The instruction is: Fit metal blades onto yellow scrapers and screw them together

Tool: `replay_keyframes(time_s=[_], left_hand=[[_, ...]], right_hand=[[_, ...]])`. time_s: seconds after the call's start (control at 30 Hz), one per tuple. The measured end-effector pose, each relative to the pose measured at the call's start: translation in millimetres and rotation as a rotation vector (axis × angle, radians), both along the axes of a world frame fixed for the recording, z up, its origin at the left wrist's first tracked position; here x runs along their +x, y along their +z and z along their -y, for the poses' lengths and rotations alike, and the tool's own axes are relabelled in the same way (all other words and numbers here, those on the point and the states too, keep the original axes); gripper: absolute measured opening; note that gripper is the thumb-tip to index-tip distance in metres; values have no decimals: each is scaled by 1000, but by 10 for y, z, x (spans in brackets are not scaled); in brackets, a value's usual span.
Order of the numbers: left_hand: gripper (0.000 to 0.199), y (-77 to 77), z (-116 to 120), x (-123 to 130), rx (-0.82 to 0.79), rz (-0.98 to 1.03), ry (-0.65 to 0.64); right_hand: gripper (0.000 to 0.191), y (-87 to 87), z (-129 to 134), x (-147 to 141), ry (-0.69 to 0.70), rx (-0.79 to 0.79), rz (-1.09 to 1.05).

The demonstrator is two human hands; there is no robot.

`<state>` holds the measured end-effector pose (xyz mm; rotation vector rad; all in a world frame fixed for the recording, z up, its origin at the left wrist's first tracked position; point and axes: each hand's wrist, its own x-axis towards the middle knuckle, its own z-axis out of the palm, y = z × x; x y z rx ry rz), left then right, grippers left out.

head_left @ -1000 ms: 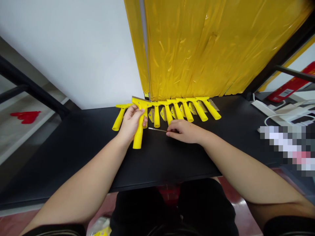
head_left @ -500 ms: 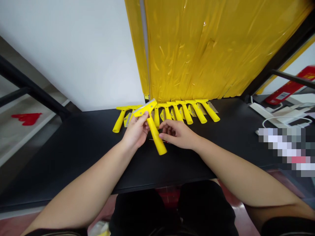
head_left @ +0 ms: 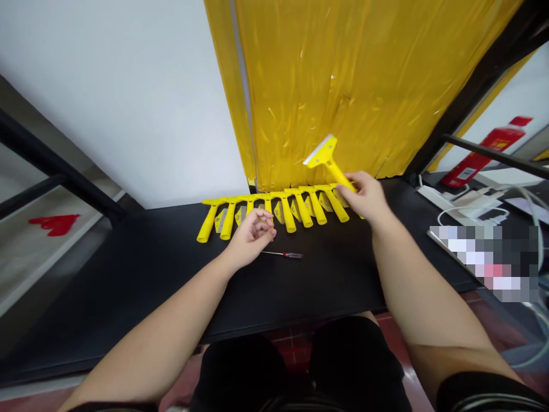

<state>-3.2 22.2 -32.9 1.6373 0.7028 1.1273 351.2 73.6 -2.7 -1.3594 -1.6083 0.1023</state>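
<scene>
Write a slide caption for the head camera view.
Right hand holds a yellow-handled scraper above a row of matching scrapers on a black table, left hand beside a screwdriver.

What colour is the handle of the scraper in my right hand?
The scraper handle is bright yellow, best seen in the head view.

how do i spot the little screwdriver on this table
On the black table, below the row of yellow scrapers, a small screwdriver lies by the left hand. Unlike the scrapers, it has a thin metal shaft and a dark-and-red grip.
</scene>
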Motion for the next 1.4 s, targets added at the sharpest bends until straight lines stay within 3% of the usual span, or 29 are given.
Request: replay_keyframes(time_s=[0.07,0.13,0.2,0.27,0.43,1.03,1.23,1.4], left_hand=[[31,-7,-1,-21,19,-76,4],[28,5,4,-37,36,-134,14],[25,20,5,-49,45,-175,20],[24,28,0,-58,49,-208,19],[19,18,-15,-73,68,-269,12],[10,29,-19,-80,150,-422,14],[9,38,-21,-77,166,-429,14],[10,59,-9,-71,155,-438,9]], right_hand=[[31,-106,-138,509,-152,-195,5],[31,-259,-240,924,-387,-337,-85],[33,-417,-318,1175,-549,-425,-150],[35,-543,-383,1257,-593,-457,-154],[29,-655,-489,1131,-584,-491,-106],[20,-614,-456,1033,-530,-566,16],[27,-540,-401,1014,-479,-373,114],[31,-465,-401,859,-404,-521,209]])
